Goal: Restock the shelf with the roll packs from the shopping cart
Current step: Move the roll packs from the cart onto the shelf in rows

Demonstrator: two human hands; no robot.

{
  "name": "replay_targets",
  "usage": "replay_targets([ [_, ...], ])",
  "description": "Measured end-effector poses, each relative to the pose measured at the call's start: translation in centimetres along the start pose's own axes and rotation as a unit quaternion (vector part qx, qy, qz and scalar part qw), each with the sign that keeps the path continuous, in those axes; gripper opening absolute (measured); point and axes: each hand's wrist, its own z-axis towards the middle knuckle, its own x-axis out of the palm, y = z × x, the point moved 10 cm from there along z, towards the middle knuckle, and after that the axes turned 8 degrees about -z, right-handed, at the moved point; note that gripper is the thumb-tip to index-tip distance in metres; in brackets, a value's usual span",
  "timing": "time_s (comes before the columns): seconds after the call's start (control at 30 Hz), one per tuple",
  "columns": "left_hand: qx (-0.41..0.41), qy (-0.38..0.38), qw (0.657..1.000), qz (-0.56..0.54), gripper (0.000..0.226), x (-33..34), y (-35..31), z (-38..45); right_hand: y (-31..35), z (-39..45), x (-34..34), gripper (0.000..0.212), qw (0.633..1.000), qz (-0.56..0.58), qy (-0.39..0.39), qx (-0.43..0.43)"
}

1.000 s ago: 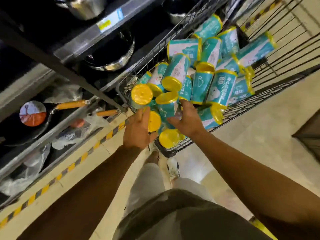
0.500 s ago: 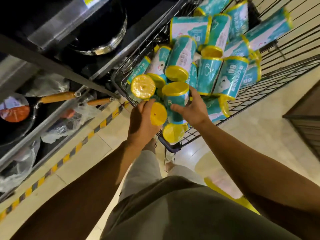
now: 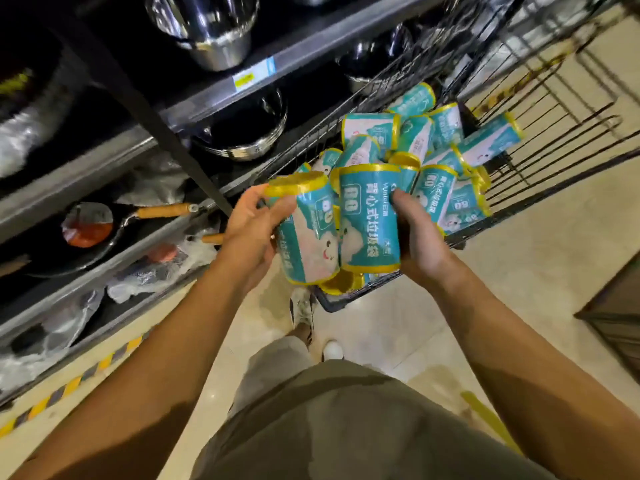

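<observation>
Nearest, the person's olive shorts [image 3: 346, 427] fill the bottom of the view, with both forearms reaching forward. The left hand [image 3: 249, 230] grips one teal roll pack [image 3: 308, 237], fingers curled round it near its yellow end. Just beside it, the right hand [image 3: 415, 237] holds a second roll pack [image 3: 369, 216] upright, thumb across its front. Behind them, more packs [image 3: 433, 143] lie heaped in the wire shopping cart [image 3: 554, 140]. To the left, the dark shelf [image 3: 214, 95] carries steel pots [image 3: 221, 39] and a frying pan [image 3: 90, 233].
</observation>
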Motion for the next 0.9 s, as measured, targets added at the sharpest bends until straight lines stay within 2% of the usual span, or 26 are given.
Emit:
replay_targets([
  [0.07,0.008,-0.024,0.999,-0.036,0.017,0.2,-0.8,-2.2,1.0,-2.2,1.2,0.087,0.999,-0.038,0.025,-0.026],
  [0.17,0.011,-0.031,0.997,-0.065,0.045,0.6,-1.9,-5.5,2.4,-5.4,2.5,0.061,0.994,-0.054,0.053,-0.076],
  [0.3,0.025,-0.054,0.994,-0.093,0.055,-0.1,-3.5,-9.5,4.5,-8.9,5.0,0.034,0.988,-0.051,0.079,-0.125],
  [0.4,0.047,-0.092,0.992,-0.074,0.057,-1.9,-4.9,-12.1,5.6,-10.6,6.9,0.01,0.982,-0.088,0.07,-0.15],
  [0.5,0.074,-0.11,0.99,-0.04,0.056,-3.8,-6.4,-14.9,5.9,-11.6,10.0,0.015,0.974,-0.13,0.087,-0.163],
  [0.6,0.138,-0.123,0.983,0.007,0.077,-6.0,-8.6,-18.1,5.5,-12.8,14.0,0.031,0.967,-0.146,0.122,-0.167],
  [0.7,0.211,-0.148,0.965,0.048,0.065,-9.2,-11.6,-21.4,5.9,-14.5,19.0,0.05,0.949,-0.191,0.156,-0.198],
  [0.77,0.246,-0.148,0.956,0.065,0.066,-11.2,-14.0,-23.3,6.6,-15.4,22.5,0.056,0.937,-0.211,0.17,-0.22],
  [0.9,0.287,-0.144,0.945,0.066,0.047,-16.1,-18.7,-26.1,8.3,-16.8,29.3,0.053,0.918,-0.236,0.179,-0.265],
])
